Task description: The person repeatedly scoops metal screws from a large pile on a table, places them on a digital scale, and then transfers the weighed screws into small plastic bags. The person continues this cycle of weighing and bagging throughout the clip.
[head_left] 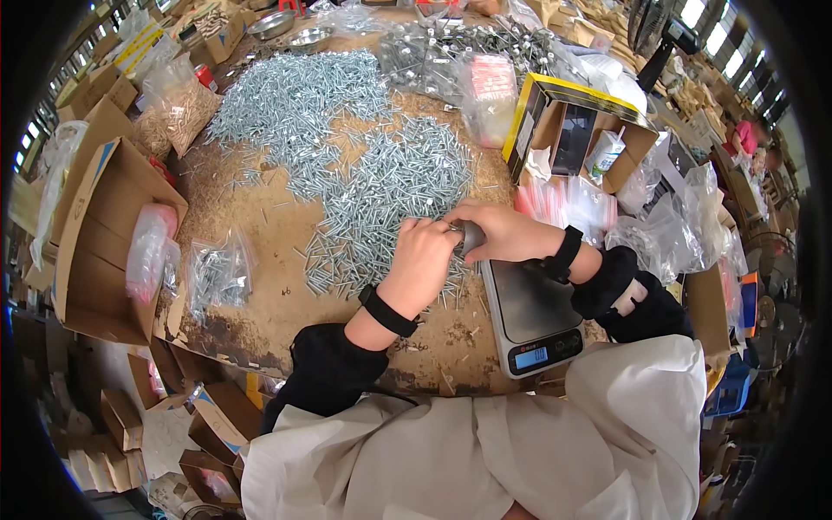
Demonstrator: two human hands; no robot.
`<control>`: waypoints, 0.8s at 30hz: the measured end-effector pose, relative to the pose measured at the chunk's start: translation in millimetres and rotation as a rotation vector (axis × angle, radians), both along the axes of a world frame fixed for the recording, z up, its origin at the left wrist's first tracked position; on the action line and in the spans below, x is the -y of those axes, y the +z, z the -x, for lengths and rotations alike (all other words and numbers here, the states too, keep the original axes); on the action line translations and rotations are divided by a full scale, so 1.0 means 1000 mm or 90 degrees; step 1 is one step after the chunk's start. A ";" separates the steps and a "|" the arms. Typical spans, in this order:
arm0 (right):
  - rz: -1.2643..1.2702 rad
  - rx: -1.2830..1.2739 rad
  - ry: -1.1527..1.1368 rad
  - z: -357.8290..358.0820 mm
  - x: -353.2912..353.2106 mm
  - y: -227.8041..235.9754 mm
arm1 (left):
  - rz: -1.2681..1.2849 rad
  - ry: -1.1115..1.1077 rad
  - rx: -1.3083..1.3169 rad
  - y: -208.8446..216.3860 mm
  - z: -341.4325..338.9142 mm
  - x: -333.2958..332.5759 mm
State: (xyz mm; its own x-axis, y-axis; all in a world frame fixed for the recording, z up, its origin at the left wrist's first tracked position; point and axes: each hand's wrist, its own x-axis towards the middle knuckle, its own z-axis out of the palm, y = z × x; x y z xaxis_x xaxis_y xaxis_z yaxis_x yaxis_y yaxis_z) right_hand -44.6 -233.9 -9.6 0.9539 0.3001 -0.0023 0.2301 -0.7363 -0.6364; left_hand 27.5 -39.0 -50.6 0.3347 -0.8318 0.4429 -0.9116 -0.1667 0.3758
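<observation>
Sitting between the curved thumb and forefinger of the right hand (507, 231), a small grey piece (472, 237) is the thing closest to both hands; it seems pinched there, though its kind and long axis cannot be made out. The left hand (419, 263) lies just to its left, knuckles up and fingers bunched, with the tips close to those of the right; whether they grip anything is hidden. Of the two, the right hand is nearer the grey piece, while the left is over the near right part of the loose screws (394, 178), which spread leftward and away from the hands with their shafts pointing every way. Farther off beyond the left hand, the screws run into a second broad heap (299, 91). Just below the right hand, toward the body, stands a digital scale (536, 299), its long side running away from the person. Well left of the hands, a clear bag of hardware (219, 273) lies on the table (282, 230), with an open carton (97, 238) farther out. Beyond the right hand are red-striped plastic bags (563, 204) and a black-and-yellow box (635, 156).
</observation>
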 end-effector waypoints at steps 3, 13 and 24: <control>-0.078 0.006 -0.028 0.005 -0.001 0.000 | 0.096 -0.052 -0.119 0.013 -0.003 0.001; -0.422 -0.040 -0.099 0.053 -0.001 0.033 | 0.402 -0.094 -0.228 0.050 -0.001 -0.009; -0.106 0.062 -0.117 0.149 0.021 0.017 | 0.044 0.110 0.002 0.040 -0.032 -0.021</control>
State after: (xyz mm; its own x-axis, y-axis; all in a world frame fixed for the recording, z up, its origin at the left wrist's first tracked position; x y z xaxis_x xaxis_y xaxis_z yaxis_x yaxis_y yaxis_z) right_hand -194.0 -254.8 6.9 0.9858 0.1098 0.1271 0.1679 -0.6588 -0.7334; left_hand 59.7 -18.4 -10.7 0.4685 -0.7292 0.4988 -0.8729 -0.2947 0.3889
